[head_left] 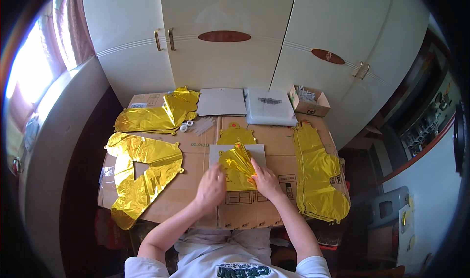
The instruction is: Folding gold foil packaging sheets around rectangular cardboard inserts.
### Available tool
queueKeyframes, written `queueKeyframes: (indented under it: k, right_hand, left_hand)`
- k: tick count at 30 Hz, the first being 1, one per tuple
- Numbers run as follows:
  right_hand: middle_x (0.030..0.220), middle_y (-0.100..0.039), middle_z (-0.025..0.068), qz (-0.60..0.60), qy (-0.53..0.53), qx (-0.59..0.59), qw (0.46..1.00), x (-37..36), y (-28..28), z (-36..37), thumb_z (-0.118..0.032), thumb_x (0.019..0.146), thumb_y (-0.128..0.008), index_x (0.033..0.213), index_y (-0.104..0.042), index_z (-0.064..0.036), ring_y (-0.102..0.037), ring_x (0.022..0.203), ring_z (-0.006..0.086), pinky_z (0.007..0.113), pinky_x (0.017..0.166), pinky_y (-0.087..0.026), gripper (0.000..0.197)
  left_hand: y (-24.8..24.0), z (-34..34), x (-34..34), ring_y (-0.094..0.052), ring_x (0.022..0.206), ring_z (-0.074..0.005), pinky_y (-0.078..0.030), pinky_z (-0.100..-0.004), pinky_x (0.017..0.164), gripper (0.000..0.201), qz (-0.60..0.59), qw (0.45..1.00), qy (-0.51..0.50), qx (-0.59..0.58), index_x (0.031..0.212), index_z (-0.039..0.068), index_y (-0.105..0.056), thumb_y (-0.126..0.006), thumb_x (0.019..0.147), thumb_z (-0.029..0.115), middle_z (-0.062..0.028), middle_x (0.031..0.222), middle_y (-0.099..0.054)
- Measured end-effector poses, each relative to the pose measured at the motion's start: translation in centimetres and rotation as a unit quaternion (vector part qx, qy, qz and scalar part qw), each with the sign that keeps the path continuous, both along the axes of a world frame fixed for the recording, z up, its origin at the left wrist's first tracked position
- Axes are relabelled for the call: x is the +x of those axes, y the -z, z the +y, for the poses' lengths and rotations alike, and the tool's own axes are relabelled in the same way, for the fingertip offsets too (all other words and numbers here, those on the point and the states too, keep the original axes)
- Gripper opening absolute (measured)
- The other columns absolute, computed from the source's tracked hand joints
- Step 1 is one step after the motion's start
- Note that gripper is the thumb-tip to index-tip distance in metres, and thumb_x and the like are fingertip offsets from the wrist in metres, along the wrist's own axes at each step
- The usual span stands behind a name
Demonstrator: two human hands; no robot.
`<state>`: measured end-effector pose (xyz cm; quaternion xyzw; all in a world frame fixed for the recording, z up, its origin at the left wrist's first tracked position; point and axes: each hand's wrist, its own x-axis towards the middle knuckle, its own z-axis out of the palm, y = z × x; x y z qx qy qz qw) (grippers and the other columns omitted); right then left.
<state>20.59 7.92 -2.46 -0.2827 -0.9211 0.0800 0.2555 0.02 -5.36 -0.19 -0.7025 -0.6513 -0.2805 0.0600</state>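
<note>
In the middle of the cardboard-covered table, a folded gold foil balloon point(238, 172) lies on a light grey card point(259, 152). A crumpled flap of its foil stands up along the centre. My right hand point(267, 181) grips the right edge of the foil, fingers pointing forward and thumb low. My left hand point(212, 185) is at the card's left edge beside the foil, its fingers curled and smeared by motion; whether they hold any foil is hidden. Just behind the card lies another gold foil piece point(236, 135) with a small red mark at its top.
Flat gold foil balloons lie at the left point(152, 158), back left point(166, 112) and right point(318, 172). Along the back are grey cards point(221, 101), a stack of clear plastic bags point(269, 109) and a small open box point(318, 105). White tape rolls point(186, 125) sit near clear strips point(202, 125).
</note>
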Motion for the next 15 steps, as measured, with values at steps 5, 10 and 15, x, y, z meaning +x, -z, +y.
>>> queueKeyframes:
  k: [5, 10, 15]
  right_hand:
    - [0.110, -0.064, 0.0174, 0.026, -0.011, -0.012, 1.000, -0.1, -0.1, 0.0, -0.011, 0.085, -0.066, 0.152, -0.026, -0.0122, -0.063, 0.093, 0.0377, 0.046, 0.081, -0.052, 0.078]
    - [0.116, -0.063, 0.0210, 0.013, 0.010, -0.107, 0.994, 0.0, -0.4, 0.2, -0.013, 0.086, -0.067, 0.153, -0.023, -0.0149, -0.063, 0.092, 0.0404, 0.048, 0.081, -0.053, 0.081]
    - [0.105, -0.065, 0.0191, 0.044, 0.003, -0.184, 0.982, 0.2, -1.2, 1.0, -0.016, 0.084, -0.072, 0.152, -0.026, -0.0148, -0.064, 0.082, 0.0371, 0.045, 0.076, -0.053, 0.082]
  left_hand:
    - [-1.8, -2.6, 5.7, -0.038, 0.137, -0.0399, -0.030, -0.0511, 0.113, 0.065, 0.075, 0.983, 0.144, -0.084, 0.133, 0.000, -0.053, -0.057, 0.091, 0.049, -0.0213, 0.145, -0.045]
    - [-0.8, -2.8, 6.3, -0.032, 0.140, -0.0439, -0.021, -0.0686, 0.110, 0.083, 0.119, 0.981, 0.089, -0.122, 0.142, 0.008, -0.047, -0.045, 0.088, 0.070, -0.0168, 0.150, -0.041]
    - [-0.5, -2.9, 6.1, -0.025, 0.143, -0.0438, -0.016, -0.0737, 0.108, 0.088, 0.125, 0.978, 0.085, -0.142, 0.148, 0.012, -0.040, -0.041, 0.086, 0.075, -0.0137, 0.154, -0.036]
